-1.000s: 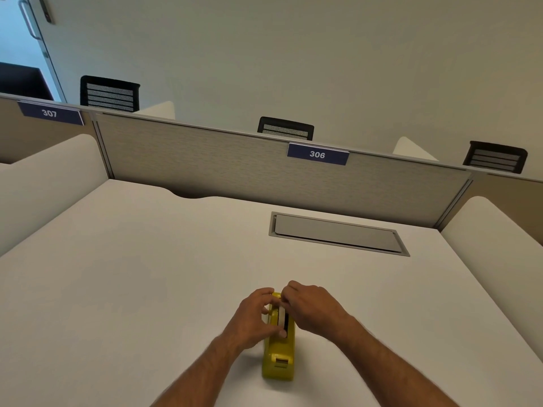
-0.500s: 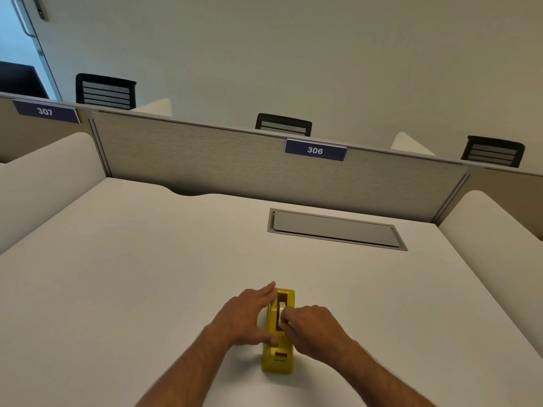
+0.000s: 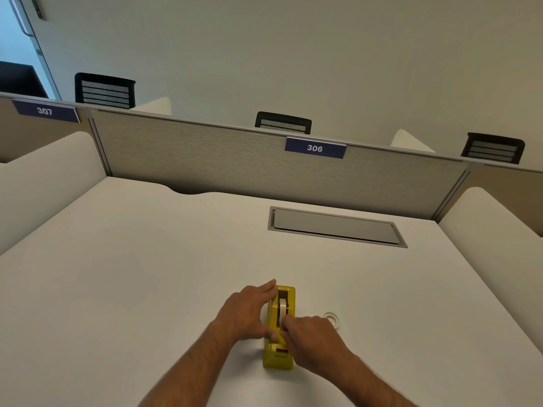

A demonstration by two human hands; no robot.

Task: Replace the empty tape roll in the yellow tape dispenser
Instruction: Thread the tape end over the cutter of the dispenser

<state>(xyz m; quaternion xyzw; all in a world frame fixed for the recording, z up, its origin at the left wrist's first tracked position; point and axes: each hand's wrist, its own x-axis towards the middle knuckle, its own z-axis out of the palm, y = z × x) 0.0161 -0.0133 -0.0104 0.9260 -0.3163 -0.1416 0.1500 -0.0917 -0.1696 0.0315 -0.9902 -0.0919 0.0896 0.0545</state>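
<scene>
The yellow tape dispenser (image 3: 279, 355) stands on the white desk (image 3: 147, 274), its cutter end toward me. A white tape roll (image 3: 282, 307) sits in its cradle. My left hand (image 3: 245, 314) lies flat against the dispenser's left side, thumb pressed near its lower part. My right hand (image 3: 311, 337) is over the dispenser's near half, fingertips pinched at the roll's near edge; what they pinch is too small to tell. A small clear ring, the empty tape core (image 3: 332, 318), lies flat on the desk just right of the dispenser, partly behind my right hand.
A grey cable hatch (image 3: 335, 226) is set into the desk farther back. A fabric partition (image 3: 235, 160) with label 306 closes the far edge. Low white side screens (image 3: 44, 177) flank the desk on both sides. Black chair backs show beyond the partition.
My right hand has slid from the far end of the dispenser toward me along the roll, uncovering the roll and the empty core. My left hand has flattened against the dispenser's left side.
</scene>
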